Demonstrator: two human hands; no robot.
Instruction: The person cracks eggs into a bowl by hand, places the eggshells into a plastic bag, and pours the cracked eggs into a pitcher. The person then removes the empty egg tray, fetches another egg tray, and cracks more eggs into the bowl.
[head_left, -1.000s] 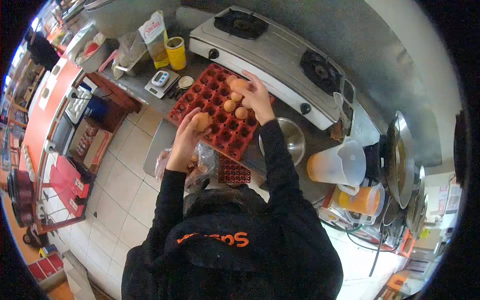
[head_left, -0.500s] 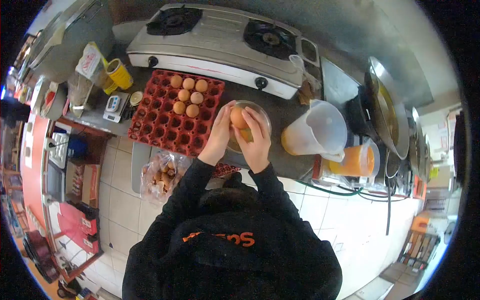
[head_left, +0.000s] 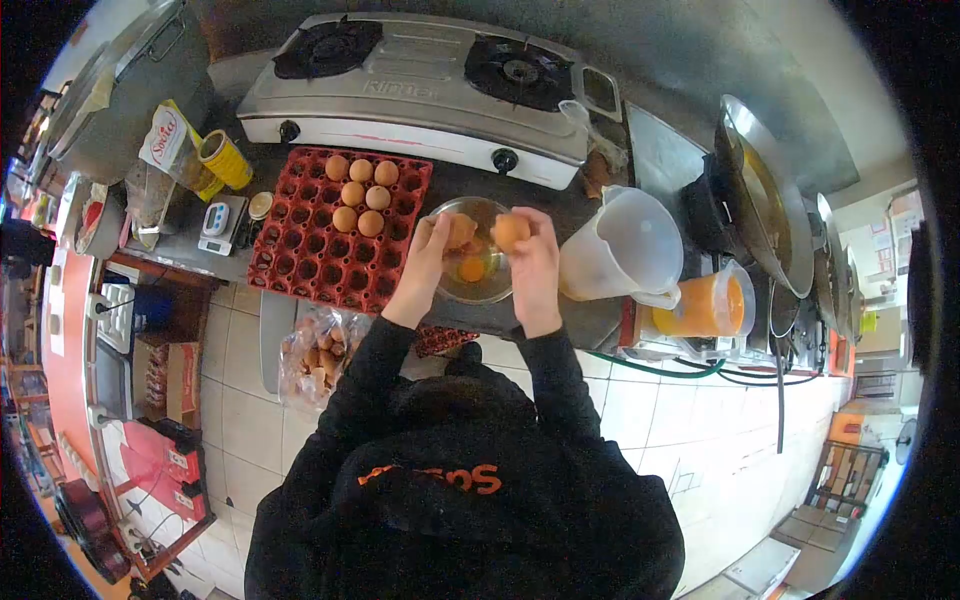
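Note:
Over a round bowl [head_left: 492,292] on the dark counter, I hold the two parts of a cracked egg apart. My left hand [head_left: 424,268] is closed around one brown eggshell half [head_left: 460,232]. The other eggshell half [head_left: 511,234] is pinched in the fingers of my right hand [head_left: 537,268]. An orange egg yolk [head_left: 473,269] lies in the bowl, below and between my hands. Left of the bowl is a red egg tray [head_left: 300,262] with several whole brown eggs [head_left: 352,195] in its far part.
A two-burner gas stove [head_left: 420,85] stands behind the bowl. To the right are a translucent pitcher [head_left: 640,245] and a container of orange liquid [head_left: 695,307]. A plastic bag of eggshells [head_left: 322,355] hangs at the counter's front. A small scale [head_left: 220,222] sits left of the tray.
The egg that was whole between both hands is now split in two. My hands have moved apart, each with a shell half, and a yolk shows in the bowl.

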